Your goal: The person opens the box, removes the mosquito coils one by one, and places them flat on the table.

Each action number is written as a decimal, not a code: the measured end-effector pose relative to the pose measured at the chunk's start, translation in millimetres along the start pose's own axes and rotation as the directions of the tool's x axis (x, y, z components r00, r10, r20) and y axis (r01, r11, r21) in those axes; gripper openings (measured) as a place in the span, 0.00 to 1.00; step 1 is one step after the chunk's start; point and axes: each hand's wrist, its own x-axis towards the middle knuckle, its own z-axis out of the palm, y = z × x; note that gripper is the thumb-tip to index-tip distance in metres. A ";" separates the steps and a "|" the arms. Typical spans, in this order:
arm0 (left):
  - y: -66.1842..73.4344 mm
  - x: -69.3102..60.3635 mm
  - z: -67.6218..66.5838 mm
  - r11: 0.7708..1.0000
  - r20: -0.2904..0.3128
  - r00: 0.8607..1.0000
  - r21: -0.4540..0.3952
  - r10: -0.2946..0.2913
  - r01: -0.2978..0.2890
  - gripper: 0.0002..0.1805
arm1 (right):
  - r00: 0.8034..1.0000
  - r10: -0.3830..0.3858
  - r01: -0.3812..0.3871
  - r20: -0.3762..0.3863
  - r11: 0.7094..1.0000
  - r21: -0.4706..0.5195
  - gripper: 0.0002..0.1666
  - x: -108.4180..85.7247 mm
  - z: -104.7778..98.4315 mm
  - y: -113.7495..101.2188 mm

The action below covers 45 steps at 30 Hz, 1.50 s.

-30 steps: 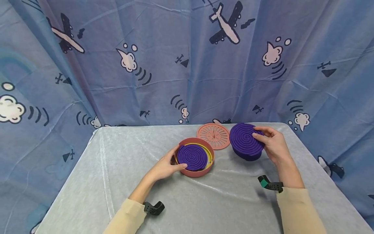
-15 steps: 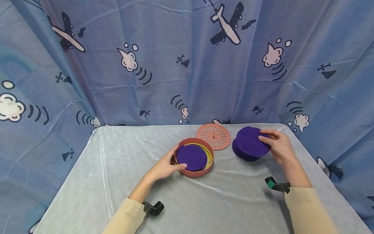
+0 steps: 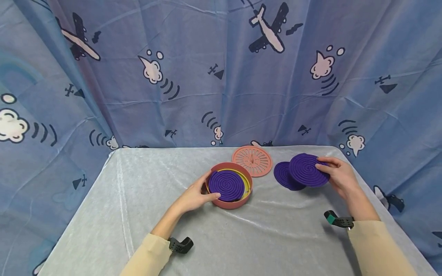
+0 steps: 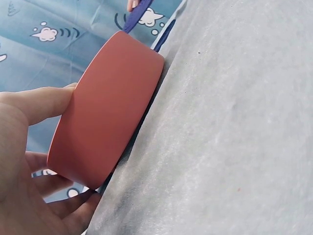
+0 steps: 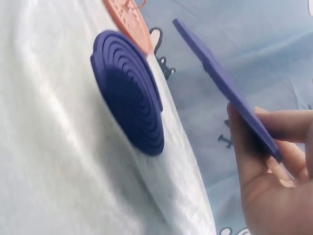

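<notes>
My left hand (image 3: 195,196) grips the side of a round terracotta-coloured mosquito coil box (image 3: 229,205), thumb at the near rim and fingers round the left side. A purple mosquito coil (image 3: 226,185) and a yellow ring (image 3: 247,183) lie inside it. In the left wrist view the box's smooth outer wall (image 4: 110,107) shows, standing on the cloth. My right hand (image 3: 340,177) pinches a second purple spiral coil (image 3: 307,170) by its right edge, held tilted above the table. Below and left of it, another purple coil (image 3: 284,176) lies on the cloth, partly covered in the head view.
A slotted salmon-pink lid (image 3: 253,161) lies flat just behind the box, near the table's back edge. Pale grey cloth (image 3: 262,237) with wrinkles covers the table. Behind it hangs a blue curtain (image 3: 179,76) printed with planes.
My right hand has moved right and slightly nearer with its mosquito coil, uncovering more of the coil on the cloth. The left hand and box have stayed in place.
</notes>
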 end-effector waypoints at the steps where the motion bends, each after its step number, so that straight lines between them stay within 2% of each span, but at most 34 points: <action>1: -0.1 0.1 0.0 1.000 0.000 1.000 -0.001 0.000 0.000 0.53 | 1.000 0.003 -0.003 -0.002 1.000 -0.007 0.13 0.6 -2.0 0.9; 12: -0.9 0.6 -0.4 1.000 0.005 1.000 -0.008 -0.004 0.004 0.54 | 0.999 0.023 -0.025 -0.039 0.998 -0.064 0.13 5.4 -23.2 7.3; 14: -0.5 0.5 -0.6 1.000 0.003 1.000 -0.013 0.008 -0.008 0.54 | 0.998 0.035 -0.041 -0.057 0.993 -0.109 0.12 5.3 -27.3 7.4; 20: -2.0 1.0 -0.6 0.999 0.005 0.999 -0.016 0.040 -0.040 0.54 | 0.993 0.055 -0.083 -0.103 0.951 -0.296 0.15 4.4 -40.3 9.7; 28: -1.5 1.1 -0.3 1.000 0.001 1.000 -0.020 0.019 -0.019 0.53 | 0.985 0.066 -0.130 -0.158 0.891 -0.435 0.19 5.4 -56.0 14.1; 35: -2.0 0.6 -0.6 1.000 0.000 1.000 -0.019 0.015 -0.015 0.53 | 0.971 0.087 -0.188 -0.223 0.854 -0.486 0.25 6.3 -63.0 19.5; 41: -2.0 0.3 -1.1 1.000 0.002 1.000 -0.017 0.016 -0.016 0.53 | 0.965 0.094 -0.204 -0.243 0.853 -0.480 0.16 8.9 -66.4 25.5; 45: -2.2 1.3 -0.6 0.999 0.004 1.000 -0.020 0.027 -0.027 0.53 | 0.967 0.094 -0.204 -0.237 0.844 -0.497 0.25 10.3 -68.6 27.9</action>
